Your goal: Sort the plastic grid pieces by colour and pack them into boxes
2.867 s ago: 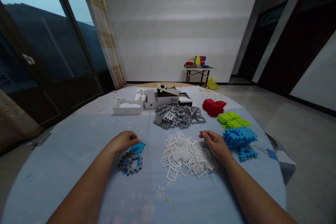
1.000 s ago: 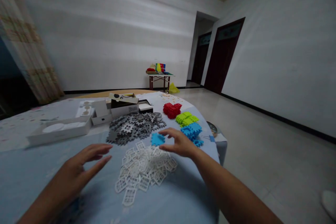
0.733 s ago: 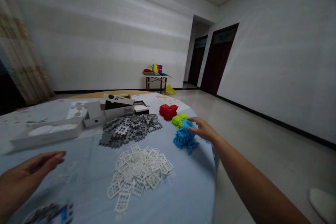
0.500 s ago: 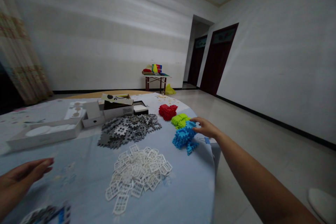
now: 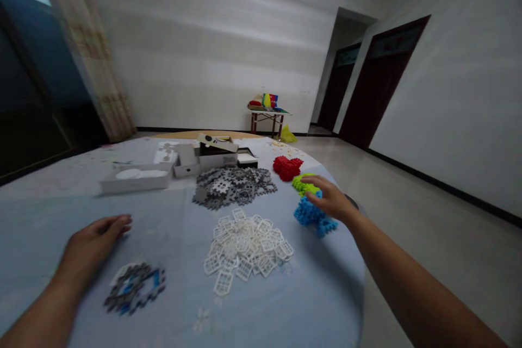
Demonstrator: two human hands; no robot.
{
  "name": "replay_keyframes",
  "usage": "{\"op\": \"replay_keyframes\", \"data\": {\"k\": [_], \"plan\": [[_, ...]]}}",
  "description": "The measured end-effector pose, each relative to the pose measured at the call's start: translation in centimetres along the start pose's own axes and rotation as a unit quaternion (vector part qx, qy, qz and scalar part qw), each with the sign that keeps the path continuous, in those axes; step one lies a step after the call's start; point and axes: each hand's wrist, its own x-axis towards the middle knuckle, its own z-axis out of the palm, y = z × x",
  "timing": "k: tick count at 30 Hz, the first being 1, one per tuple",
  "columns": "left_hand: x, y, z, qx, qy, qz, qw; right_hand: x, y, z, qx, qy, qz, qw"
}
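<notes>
My right hand (image 5: 332, 199) reaches over a heap of bright blue interlocking plastic pieces (image 5: 310, 213), thumb and fingers apart with no piece seen between them. Just behind its fingertips lie lime-green pieces (image 5: 300, 185), partly covered by the hand. My left hand (image 5: 92, 242) rests low at the left of the table, thumb and fingertips together, with nothing visible in them. In front of it lies a small joined assembly (image 5: 134, 288) of grey, blue and white pieces. White window-shaped grid pieces (image 5: 247, 244) form a pile in the middle.
Behind the white pile spread grey interlocking pieces (image 5: 234, 186). Red pieces (image 5: 287, 167) sit beyond the green ones. Open boxes (image 5: 218, 159) and a white tray (image 5: 136, 182) stand farther back. The round table's edge (image 5: 362, 283) curves along the right.
The view has swung left. My right hand's fingers have spread over the blue pieces, and the blue heap's upper part sits lower. The small assembly now shows fully beside my left hand.
</notes>
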Motion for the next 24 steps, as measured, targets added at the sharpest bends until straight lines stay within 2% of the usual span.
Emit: {"op": "replay_keyframes", "data": {"k": [3, 9, 14, 19, 24], "plan": [[-0.9, 0.4, 0.1, -0.055, -0.012, -0.018, 0.998, 0.9, -4.7, 3.9, 0.044, -0.038, -0.061, 0.996], [-0.8, -1.1, 0.6, -0.08, 0.015, -0.013, 0.997, 0.9, -14.2, 12.3, 0.145, -0.153, -0.146, 0.967], [-0.9, -1.5, 0.9, -0.091, 0.016, -0.004, 0.996, 1.1, -20.2, 17.0, 0.16, -0.22, -0.2, 0.941], [-0.9, -1.8, 1.1, -0.093, 0.012, 0.004, 0.996, 1.6, -23.3, 20.0, 0.111, -0.271, -0.231, 0.928], [-0.8, -2.0, 1.1, -0.084, 0.01, 0.009, 0.996, 1.3, -23.5, 20.5, 0.062, -0.295, -0.231, 0.925]]}}
